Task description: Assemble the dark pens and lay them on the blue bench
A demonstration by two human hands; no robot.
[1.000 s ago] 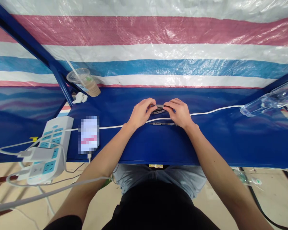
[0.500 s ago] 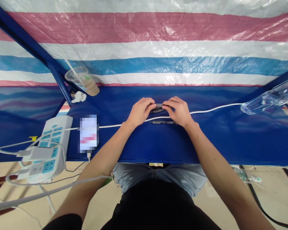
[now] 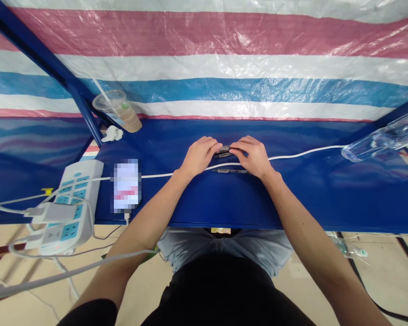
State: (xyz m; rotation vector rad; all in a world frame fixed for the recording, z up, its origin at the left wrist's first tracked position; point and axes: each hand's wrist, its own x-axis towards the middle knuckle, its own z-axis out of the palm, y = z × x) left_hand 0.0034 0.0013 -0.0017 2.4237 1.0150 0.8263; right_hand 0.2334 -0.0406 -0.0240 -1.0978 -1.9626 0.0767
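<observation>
My left hand (image 3: 200, 155) and my right hand (image 3: 254, 155) face each other over the blue table. Between their pinched fingertips is a dark grey pen (image 3: 225, 148), gripped at both ends and lying crosswise. Just below it on the table shows a second pen (image 3: 223, 155), partly covered by my fingers. A third pen (image 3: 228, 171) rests nearer to me, its right end under my right hand. A white cable (image 3: 221, 166) runs beneath both wrists, between the held pen and that nearer pen.
Left of my arm lie a phone (image 3: 126, 185) on a charging cable and a white power strip (image 3: 75, 208) with plugs. A plastic cup (image 3: 124, 113) with a straw and a crumpled tissue (image 3: 112, 133) stand behind. A clear bottle (image 3: 370, 145) lies right. Striped sheeting (image 3: 224, 34) hangs at the back.
The view has shifted slightly, so the table sits a little higher in the picture. Both hands keep their pinch on the pen, with only a slight change in its angle.
</observation>
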